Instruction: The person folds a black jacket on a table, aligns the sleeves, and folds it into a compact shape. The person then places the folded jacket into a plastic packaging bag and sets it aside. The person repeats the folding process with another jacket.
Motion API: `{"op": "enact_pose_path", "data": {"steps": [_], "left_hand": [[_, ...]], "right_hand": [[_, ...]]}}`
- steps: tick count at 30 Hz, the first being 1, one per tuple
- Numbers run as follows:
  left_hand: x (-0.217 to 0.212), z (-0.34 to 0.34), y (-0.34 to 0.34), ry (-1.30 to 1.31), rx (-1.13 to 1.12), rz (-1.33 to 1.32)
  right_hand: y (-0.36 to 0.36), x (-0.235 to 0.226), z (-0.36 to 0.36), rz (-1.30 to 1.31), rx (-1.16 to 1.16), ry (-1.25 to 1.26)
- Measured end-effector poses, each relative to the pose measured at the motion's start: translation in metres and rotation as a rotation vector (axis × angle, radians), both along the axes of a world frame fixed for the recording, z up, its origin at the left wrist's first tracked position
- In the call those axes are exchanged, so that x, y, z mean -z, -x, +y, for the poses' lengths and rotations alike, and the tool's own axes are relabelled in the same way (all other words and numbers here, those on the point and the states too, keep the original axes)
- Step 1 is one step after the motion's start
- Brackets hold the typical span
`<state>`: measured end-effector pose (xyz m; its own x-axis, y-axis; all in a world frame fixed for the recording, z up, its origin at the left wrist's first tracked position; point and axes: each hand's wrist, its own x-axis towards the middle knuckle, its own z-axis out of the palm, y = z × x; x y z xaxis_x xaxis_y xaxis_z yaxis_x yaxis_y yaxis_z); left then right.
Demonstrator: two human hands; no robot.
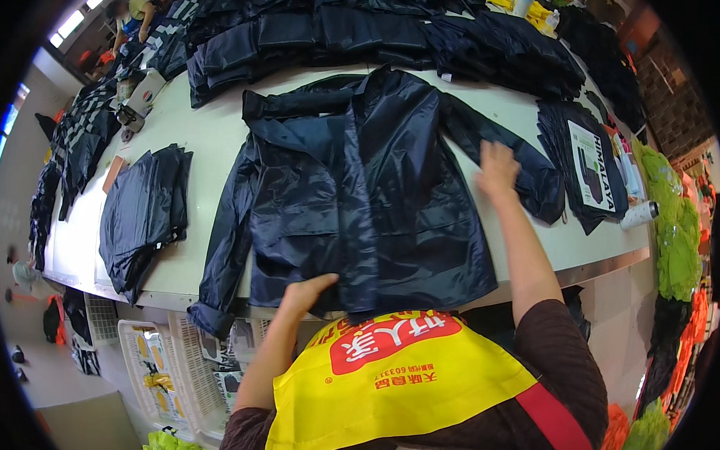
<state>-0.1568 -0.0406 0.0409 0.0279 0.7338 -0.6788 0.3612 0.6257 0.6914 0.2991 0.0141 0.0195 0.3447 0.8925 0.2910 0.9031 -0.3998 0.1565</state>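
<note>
Left hand (304, 294) on jacket (361, 193) hem

A rain jacket (361, 201) is spread flat on the table (205, 132), with its hem at the near edge and its collar toward the far side. The left hand (306, 293) is laid on the hem at the near edge, while the right hand (497, 168) is pressed on the jacket's right sleeve. A pile of folded garments (142, 213) is placed to the left, stacked jackets (367, 27) are ranged behind, and packed jackets (588, 165) are set to the right.
</note>
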Motion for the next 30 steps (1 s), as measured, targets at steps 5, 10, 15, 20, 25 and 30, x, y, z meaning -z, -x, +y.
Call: {"op": "enact_pose_path", "data": {"steps": [5, 10, 15, 20, 25, 30], "left_hand": [[0.016, 0.087, 0.071, -0.096, 0.11, 0.31], [0.049, 0.187, 0.177, -0.734, 0.034, 0.557], [0.053, 0.207, 0.194, -0.577, 0.049, 0.54], [0.057, 0.168, 0.179, -0.577, 0.153, 0.336], [0.023, 0.146, 0.148, -0.566, 0.236, 0.398], [0.018, 0.127, 0.123, -0.602, -0.022, 0.148]], "right_hand": [[-0.132, 0.058, -0.079, 0.034, -0.077, 0.168], [-0.021, -0.052, -0.129, 0.227, -0.346, -0.141], [-0.003, -0.002, -0.278, 0.404, -0.266, 0.646], [0.049, -0.07, -0.201, 0.724, -0.165, 0.715], [0.123, -0.066, -0.006, 0.659, -0.459, -0.177], [0.144, 0.035, 0.116, 0.534, 0.232, 0.374]]}}
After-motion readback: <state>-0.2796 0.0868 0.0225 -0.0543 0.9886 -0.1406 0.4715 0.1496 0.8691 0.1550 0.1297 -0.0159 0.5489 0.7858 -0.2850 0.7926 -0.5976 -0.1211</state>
